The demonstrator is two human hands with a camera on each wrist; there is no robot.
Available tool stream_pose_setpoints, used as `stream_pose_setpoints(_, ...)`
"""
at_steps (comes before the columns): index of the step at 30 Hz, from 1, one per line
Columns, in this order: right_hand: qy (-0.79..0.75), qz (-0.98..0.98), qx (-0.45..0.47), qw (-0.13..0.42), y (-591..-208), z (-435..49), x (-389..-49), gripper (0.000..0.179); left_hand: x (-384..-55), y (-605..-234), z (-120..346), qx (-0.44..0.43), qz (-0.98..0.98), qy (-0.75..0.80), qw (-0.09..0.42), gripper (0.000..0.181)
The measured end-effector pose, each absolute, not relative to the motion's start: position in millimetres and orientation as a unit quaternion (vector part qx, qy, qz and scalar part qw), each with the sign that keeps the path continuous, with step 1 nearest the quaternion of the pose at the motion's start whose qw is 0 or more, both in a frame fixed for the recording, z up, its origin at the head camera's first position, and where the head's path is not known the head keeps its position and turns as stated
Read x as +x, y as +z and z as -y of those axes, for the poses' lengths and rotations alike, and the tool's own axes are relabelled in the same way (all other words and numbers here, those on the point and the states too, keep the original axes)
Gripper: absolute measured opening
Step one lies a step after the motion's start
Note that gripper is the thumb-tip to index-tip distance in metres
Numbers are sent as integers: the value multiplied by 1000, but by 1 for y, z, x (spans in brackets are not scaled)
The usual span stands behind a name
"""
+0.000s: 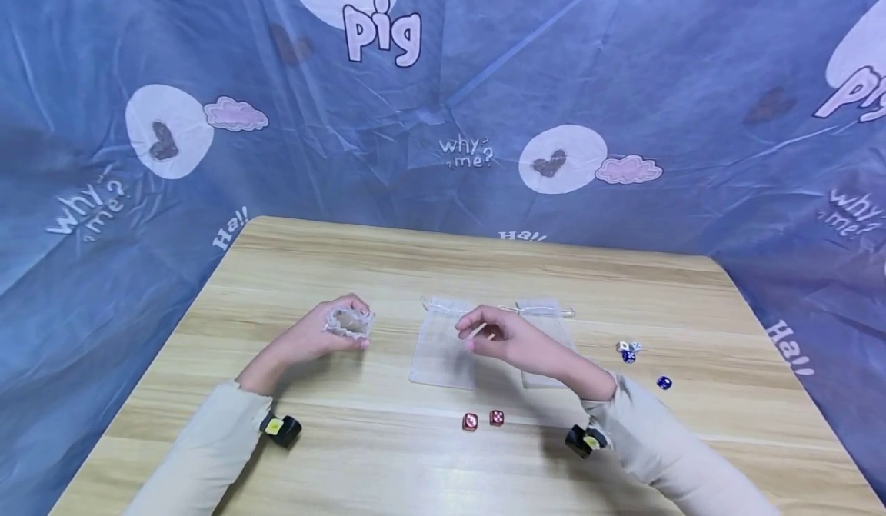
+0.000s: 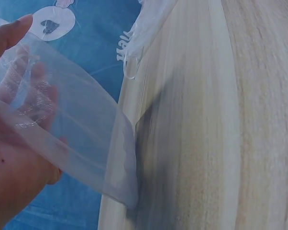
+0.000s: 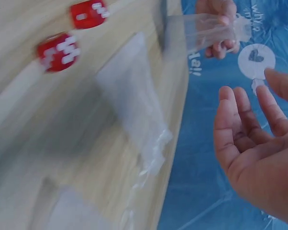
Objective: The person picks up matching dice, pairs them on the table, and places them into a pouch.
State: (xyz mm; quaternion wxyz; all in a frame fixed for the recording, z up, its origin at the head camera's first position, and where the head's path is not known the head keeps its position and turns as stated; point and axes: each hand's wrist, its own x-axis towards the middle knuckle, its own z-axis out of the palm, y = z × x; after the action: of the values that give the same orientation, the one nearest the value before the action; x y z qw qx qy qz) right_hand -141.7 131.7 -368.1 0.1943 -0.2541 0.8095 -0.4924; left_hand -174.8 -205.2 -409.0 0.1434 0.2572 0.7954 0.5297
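Sheer white fabric shows in my left hand (image 1: 314, 339): a drawstring bag (image 1: 351, 321), its mouth spread and facing up. The thumb and fingers curve round the top of this bag (image 2: 91, 120), whose lower end hangs to the tabletop in the left wrist view. My right hand (image 1: 508, 339) holds nothing, its fingers loosely bent above two more sheer bags. One flat bag (image 1: 439, 354) lies under its fingertips; the other bag (image 1: 543, 377) is partly hidden by the wrist. Closer to me lie two red dice, one die (image 1: 470, 421) left of the other die (image 1: 496, 417).
To the right, a blue die (image 1: 628, 356) sits against two pale dice (image 1: 624, 346). Another blue die (image 1: 664, 382) lies apart from them, nearer to me. The wooden table (image 1: 388, 462) meets a blue printed cloth (image 1: 443, 93) at its back and sides.
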Motion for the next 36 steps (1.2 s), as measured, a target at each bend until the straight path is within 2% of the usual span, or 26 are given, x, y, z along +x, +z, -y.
stream_pose_setpoints(9,-466,-808,-271,237,-386,-167,-122,43,-176,-411,202,266,-771,560,142,36)
stream_pose_setpoints(14,-447,-810,-283,254,-401,-176,-110,42,-176,-413,200,261,-754,582,159,38)
stream_pose_setpoints(22,-389,-839,-285,252,-414,-180,-95,39,-176,-415,198,261,-739,599,165,35)
stream_pose_setpoints(28,-324,-864,-309,232,-422,-177,-90,36,-174,-416,198,259,-744,595,161,33)
stream_pose_setpoints(36,-264,-888,-332,180,-427,-174,-89,17,-175,-416,198,257,-738,604,159,33)
